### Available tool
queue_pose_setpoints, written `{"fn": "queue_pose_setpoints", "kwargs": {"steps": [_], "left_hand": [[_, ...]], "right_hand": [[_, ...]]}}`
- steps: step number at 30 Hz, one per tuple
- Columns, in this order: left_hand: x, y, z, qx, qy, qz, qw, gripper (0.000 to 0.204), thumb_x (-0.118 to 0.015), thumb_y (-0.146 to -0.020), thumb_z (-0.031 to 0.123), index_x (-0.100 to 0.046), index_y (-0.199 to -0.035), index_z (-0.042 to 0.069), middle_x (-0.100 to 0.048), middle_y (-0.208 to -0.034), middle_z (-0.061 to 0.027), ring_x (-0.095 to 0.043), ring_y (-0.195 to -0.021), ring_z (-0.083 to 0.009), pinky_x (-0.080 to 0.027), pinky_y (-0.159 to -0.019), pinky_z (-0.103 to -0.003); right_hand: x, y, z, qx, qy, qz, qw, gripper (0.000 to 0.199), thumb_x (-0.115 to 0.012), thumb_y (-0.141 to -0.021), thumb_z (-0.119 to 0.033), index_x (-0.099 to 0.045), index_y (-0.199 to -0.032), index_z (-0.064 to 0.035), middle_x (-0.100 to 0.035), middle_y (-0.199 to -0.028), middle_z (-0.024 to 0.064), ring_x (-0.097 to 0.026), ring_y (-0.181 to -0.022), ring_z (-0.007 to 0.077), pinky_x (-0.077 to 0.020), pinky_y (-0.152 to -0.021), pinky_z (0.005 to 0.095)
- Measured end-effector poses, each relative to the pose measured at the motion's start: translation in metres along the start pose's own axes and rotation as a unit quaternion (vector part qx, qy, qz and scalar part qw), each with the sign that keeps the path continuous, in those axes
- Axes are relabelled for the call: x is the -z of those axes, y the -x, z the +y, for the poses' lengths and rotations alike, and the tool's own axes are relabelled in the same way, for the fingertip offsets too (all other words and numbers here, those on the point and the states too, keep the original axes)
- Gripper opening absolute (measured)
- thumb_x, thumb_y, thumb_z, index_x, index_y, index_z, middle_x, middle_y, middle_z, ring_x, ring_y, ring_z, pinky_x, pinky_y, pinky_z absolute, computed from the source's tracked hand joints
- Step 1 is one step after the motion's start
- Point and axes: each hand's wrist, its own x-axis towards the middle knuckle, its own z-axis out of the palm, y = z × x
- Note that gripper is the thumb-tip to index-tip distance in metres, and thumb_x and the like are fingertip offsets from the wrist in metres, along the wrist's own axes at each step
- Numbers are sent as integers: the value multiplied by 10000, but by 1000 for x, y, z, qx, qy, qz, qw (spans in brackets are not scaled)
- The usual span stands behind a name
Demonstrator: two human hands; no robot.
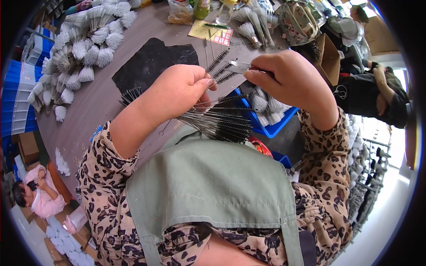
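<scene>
Between the thumb and fingers of my left hand (184,84) are several thin wire brushes (219,61), their black bristle ends fanned out to the right. My right hand (286,73) is closed around scissors (239,67) with metal blades and a dark red handle. Those blades are level with the bristle ends, close beside them; whether they touch, I cannot tell. Below my left hand, a thick bundle of black-bristled wire brushes (222,124) lies above my green apron (213,177). More black bristle tips (132,94) show behind my left wrist.
A black sheet (153,62) lies on the table (57,137). Bundles of white-bristled brushes (88,48) crowd its far left. A blue crate (270,131) with white brushes stands at right. Bottles (225,12), a card (211,33) and a floral bag (298,22) sit far off. Other people are nearby.
</scene>
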Motion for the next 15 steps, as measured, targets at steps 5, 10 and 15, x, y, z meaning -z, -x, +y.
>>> {"fn": "queue_pose_setpoints", "kwargs": {"steps": [5,10,15], "left_hand": [[-5,-5,1,-10,-7,-10,1000,256,-474,-963,175,-610,-926,-38,-613,-707,-60,-604,-642,-97,-500,-592,-226],[-4,-5,2,0,-22,-10,1000,252,-475,-961,172,-613,-913,-33,-609,-686,-47,-601,-620,-93,-493,-586,-225],[-6,-7,6,10,-34,-9,999,240,-479,-954,167,-614,-915,-28,-609,-671,-40,-595,-607,-87,-470,-571,-223]], "right_hand": [[2,-4,-3,10,59,-52,997,312,-576,-879,-287,-625,-748,-9,-548,-611,177,-551,-570,347,-431,-525,398],[0,-5,-2,34,75,-40,996,328,-562,-889,-293,-639,-721,-23,-557,-592,167,-558,-562,345,-440,-523,403],[-2,-7,1,23,73,-46,996,356,-544,-890,-310,-649,-703,-25,-582,-621,167,-578,-600,352,-465,-558,416]]}}
